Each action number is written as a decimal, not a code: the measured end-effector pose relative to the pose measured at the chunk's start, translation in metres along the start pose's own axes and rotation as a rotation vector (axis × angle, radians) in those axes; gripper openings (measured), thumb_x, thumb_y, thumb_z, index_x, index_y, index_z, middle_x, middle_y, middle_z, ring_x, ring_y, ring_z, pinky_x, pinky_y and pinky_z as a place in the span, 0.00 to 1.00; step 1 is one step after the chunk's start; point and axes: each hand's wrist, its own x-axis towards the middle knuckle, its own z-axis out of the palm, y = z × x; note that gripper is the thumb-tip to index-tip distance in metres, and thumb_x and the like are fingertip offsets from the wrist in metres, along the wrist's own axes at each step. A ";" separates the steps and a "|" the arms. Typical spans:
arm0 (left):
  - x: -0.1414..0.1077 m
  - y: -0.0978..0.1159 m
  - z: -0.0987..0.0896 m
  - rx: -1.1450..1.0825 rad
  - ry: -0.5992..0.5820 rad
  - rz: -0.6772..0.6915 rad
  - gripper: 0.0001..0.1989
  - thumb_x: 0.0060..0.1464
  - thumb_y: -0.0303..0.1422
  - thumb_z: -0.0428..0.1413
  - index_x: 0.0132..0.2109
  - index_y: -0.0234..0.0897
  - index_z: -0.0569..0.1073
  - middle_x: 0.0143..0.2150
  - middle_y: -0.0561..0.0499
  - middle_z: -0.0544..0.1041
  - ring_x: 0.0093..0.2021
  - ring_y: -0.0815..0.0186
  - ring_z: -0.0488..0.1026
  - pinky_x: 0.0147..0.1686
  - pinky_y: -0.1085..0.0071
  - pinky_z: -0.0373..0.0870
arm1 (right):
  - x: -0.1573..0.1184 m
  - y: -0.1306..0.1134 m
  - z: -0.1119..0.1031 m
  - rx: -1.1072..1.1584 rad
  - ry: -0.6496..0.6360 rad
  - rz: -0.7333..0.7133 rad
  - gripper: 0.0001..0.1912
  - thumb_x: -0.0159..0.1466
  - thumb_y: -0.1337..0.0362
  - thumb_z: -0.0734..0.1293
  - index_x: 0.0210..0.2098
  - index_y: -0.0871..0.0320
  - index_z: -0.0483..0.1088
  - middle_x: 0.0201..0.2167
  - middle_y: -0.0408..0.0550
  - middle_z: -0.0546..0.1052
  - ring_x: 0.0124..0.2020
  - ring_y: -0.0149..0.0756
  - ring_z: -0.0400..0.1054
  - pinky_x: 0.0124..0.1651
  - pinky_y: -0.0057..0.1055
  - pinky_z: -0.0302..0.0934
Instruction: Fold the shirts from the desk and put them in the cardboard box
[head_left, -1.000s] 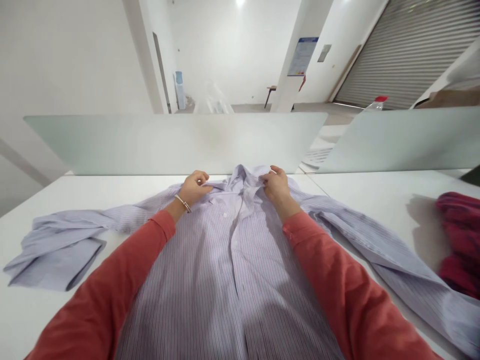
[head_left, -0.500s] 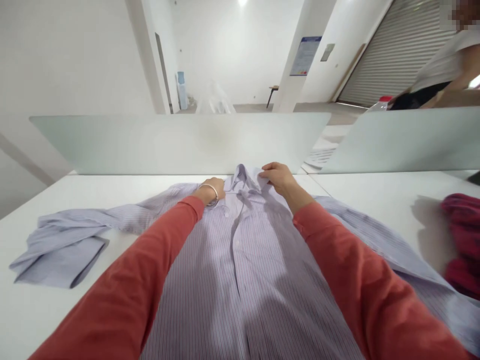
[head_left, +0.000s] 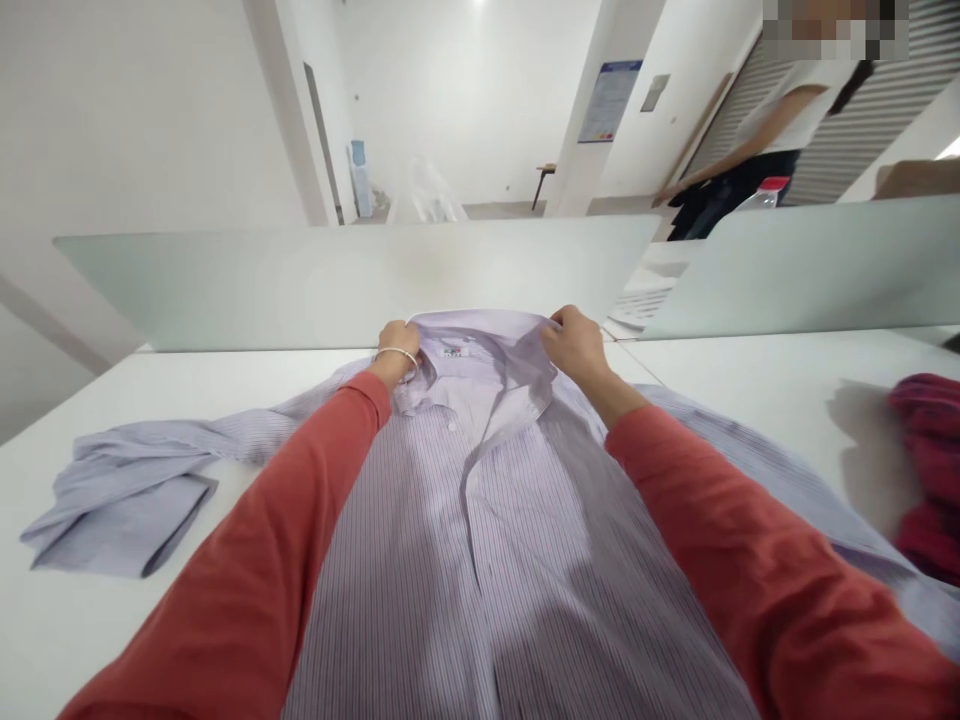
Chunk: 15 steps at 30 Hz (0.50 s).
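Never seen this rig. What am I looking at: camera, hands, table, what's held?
There is no machine: you see one person's bare left hand and right hand, from a camera worn on that person's head, looking forward and down. A striped shirt lies front up on a white table, with a dark red cloth at the picture's right edge. The left hand holds one side of the shirt's collar, the right hand the other; it is spread open between them. A frosted panel stands behind.

Office-like workroom: white table (head_left: 757, 390), frosted divider (head_left: 337, 290), water cooler (head_left: 361, 185) near far wall (head_left: 465, 110), notice (head_left: 610, 102) on pillar (head_left: 576, 172), metal roller shutter (head_left: 885, 110) right.
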 end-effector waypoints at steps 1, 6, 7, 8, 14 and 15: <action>0.003 0.004 0.002 -0.077 -0.019 -0.036 0.12 0.52 0.31 0.45 0.39 0.30 0.69 0.27 0.41 0.73 0.30 0.56 0.73 0.29 0.64 0.68 | 0.001 -0.005 0.005 0.083 -0.020 0.052 0.04 0.51 0.71 0.59 0.28 0.59 0.60 0.24 0.47 0.66 0.28 0.36 0.62 0.37 0.39 0.61; 0.010 0.007 0.006 -0.380 -0.076 -0.085 0.15 0.57 0.30 0.38 0.48 0.29 0.62 0.36 0.41 0.72 0.33 0.65 0.74 0.31 0.72 0.69 | 0.005 -0.031 0.042 0.785 -0.209 0.360 0.05 0.52 0.73 0.58 0.28 0.60 0.56 0.20 0.41 0.61 0.21 0.29 0.62 0.26 0.31 0.64; 0.009 0.003 0.006 -0.412 -0.077 -0.075 0.16 0.58 0.31 0.37 0.49 0.30 0.60 0.40 0.41 0.71 0.35 0.67 0.74 0.32 0.73 0.69 | 0.004 -0.035 0.049 0.877 -0.248 0.380 0.05 0.53 0.74 0.58 0.29 0.60 0.56 0.20 0.41 0.62 0.21 0.28 0.63 0.27 0.29 0.64; 0.007 -0.001 0.006 -0.435 -0.076 -0.061 0.16 0.58 0.32 0.36 0.50 0.32 0.59 0.43 0.42 0.70 0.36 0.68 0.73 0.33 0.73 0.69 | 0.002 -0.038 0.056 0.930 -0.282 0.382 0.05 0.54 0.74 0.58 0.29 0.60 0.56 0.20 0.42 0.62 0.23 0.28 0.64 0.28 0.28 0.64; -0.010 -0.024 0.006 0.063 -0.094 0.241 0.08 0.51 0.28 0.46 0.38 0.35 0.67 0.44 0.45 0.70 0.46 0.64 0.68 0.46 0.67 0.63 | -0.009 -0.030 0.075 0.887 -0.345 0.343 0.11 0.55 0.70 0.60 0.38 0.60 0.56 0.32 0.47 0.69 0.30 0.27 0.67 0.32 0.25 0.63; -0.014 -0.024 0.008 0.214 -0.127 0.301 0.05 0.49 0.28 0.48 0.34 0.35 0.68 0.42 0.45 0.70 0.47 0.62 0.67 0.49 0.66 0.61 | -0.010 -0.027 0.075 0.855 -0.346 0.329 0.12 0.54 0.69 0.60 0.39 0.60 0.56 0.33 0.47 0.69 0.31 0.27 0.67 0.32 0.24 0.63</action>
